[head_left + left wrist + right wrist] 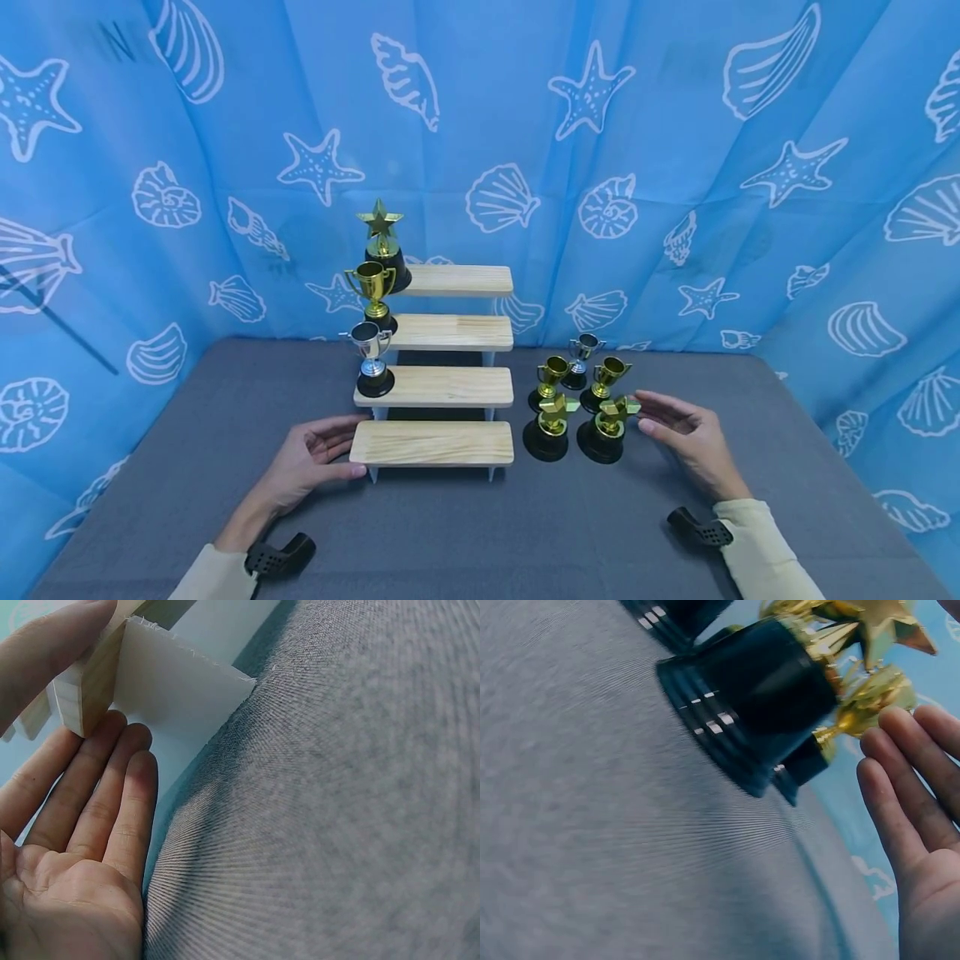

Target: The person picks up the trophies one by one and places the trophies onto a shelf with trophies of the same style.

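Your left hand [307,462] touches bottom step of riser [432,442], fingers relaxed; right hand [686,433] released, just beside star trophy [606,427] on bench [465,533].

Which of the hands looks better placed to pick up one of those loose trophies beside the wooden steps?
The right hand, probably. Its open fingers lie right next to the nearest star trophy. The left hand is across the table, touching the end of the bottom step, with the stand between it and the loose trophies.
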### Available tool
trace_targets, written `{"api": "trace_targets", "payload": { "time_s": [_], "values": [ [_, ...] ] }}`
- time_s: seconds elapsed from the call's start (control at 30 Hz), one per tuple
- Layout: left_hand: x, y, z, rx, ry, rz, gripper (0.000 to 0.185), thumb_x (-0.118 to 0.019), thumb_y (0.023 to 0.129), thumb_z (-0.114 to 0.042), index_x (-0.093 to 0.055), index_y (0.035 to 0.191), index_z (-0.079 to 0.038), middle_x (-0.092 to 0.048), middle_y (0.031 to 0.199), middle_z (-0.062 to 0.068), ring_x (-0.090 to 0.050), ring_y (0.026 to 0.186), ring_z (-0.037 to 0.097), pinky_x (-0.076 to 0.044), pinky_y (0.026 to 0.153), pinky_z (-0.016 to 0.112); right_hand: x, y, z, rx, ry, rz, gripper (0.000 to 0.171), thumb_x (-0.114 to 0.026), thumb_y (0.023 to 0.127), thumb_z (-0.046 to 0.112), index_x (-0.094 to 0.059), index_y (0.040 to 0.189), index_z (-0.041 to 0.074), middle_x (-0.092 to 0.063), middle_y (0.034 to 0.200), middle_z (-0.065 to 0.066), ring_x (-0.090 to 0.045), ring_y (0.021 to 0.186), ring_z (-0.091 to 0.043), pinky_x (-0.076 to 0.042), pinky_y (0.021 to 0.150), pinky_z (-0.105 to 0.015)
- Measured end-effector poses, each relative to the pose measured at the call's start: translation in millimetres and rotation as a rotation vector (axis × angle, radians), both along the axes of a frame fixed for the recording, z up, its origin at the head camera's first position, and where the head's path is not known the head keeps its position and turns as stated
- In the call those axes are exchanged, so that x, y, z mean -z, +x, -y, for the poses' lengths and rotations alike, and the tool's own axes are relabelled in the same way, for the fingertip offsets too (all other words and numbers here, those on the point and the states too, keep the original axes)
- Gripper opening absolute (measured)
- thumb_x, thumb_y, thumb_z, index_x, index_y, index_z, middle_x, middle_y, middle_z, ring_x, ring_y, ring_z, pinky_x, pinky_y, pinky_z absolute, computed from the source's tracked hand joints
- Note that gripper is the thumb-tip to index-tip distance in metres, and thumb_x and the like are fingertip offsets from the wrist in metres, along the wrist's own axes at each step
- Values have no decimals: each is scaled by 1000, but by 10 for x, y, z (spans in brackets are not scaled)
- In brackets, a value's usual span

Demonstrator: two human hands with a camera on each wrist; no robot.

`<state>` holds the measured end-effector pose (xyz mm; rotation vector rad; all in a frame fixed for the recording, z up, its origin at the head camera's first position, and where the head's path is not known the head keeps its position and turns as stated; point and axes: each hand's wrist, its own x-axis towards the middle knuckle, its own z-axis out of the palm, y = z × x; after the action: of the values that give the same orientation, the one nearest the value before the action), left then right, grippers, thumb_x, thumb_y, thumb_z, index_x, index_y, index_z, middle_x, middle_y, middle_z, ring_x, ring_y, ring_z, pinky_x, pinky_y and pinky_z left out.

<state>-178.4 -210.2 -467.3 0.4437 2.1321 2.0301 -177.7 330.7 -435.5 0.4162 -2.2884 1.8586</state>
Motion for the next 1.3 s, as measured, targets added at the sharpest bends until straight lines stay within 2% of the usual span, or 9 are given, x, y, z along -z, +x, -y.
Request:
{"api": "trace_targets", "payload": {
  "time_s": [0.13, 0.27, 0.4, 0.57, 0.9, 1.07, 1.3],
  "values": [
    [-4, 4, -3, 1, -3, 3, 73, -81, 79, 5, -44, 141, 15, -49, 142, 34, -61, 118, 7, -51, 103, 24, 54, -22, 16, -31, -44, 1, 44, -68, 90, -12, -56, 132, -15, -69, 123, 8, -67, 109, -7, -56, 93, -19],
    [-2, 0, 2, -5, 4, 8, 73, -81, 79, 6, -44, 141, 16, -50, 142, 33, -62, 118, 8, -52, 102, 24, 93, -35, 27, -55, -69, 15, 46, -69, 89, -13, -58, 133, -11, -69, 124, 9, -67, 109, -7, -56, 94, -21],
    [1, -5, 5, -4, 6, 1, 72, -81, 79, 7, -45, 141, 16, -49, 142, 34, -62, 118, 8, -52, 102, 25, 120, -47, 44, -63, -61, 48, 47, -71, 87, -12, -62, 133, -4, -69, 121, 10, -68, 109, -7, -56, 94, -21],
    [0, -9, -7, 2, 7, -11, 71, -81, 80, 5, -45, 141, 16, -50, 141, 34, -62, 118, 9, -52, 102, 26, 131, -50, 61, -67, -47, 66, 47, -73, 85, -13, -64, 130, -2, -70, 119, 10, -67, 108, -5, -56, 93, -20],
    [14, -7, 4, 9, 19, -7, 70, -80, 80, 7, -45, 141, 16, -51, 141, 34, -63, 117, 10, -52, 102, 27, 188, -45, 109, -105, -37, 88, 49, -74, 83, -14, -60, 130, -11, -70, 117, 11, -66, 109, -4, -57, 92, -20],
    [22, -12, 14, 7, 8, 3, 71, -80, 80, 6, -45, 141, 15, -50, 141, 34, -62, 118, 9, -52, 103, 26, 203, -44, 134, -88, -6, 103, 53, -75, 83, -13, -54, 132, -18, -69, 117, 13, -65, 109, -2, -56, 93, -19],
    [23, -12, 9, 7, 19, 2, 72, -80, 79, 8, -44, 141, 17, -50, 141, 35, -63, 117, 9, -52, 102, 26, 185, -29, 141, -92, 40, 129, 58, -77, 84, -8, -50, 134, -20, -67, 119, 16, -63, 111, 0, -55, 94, -17]
  ]
}}
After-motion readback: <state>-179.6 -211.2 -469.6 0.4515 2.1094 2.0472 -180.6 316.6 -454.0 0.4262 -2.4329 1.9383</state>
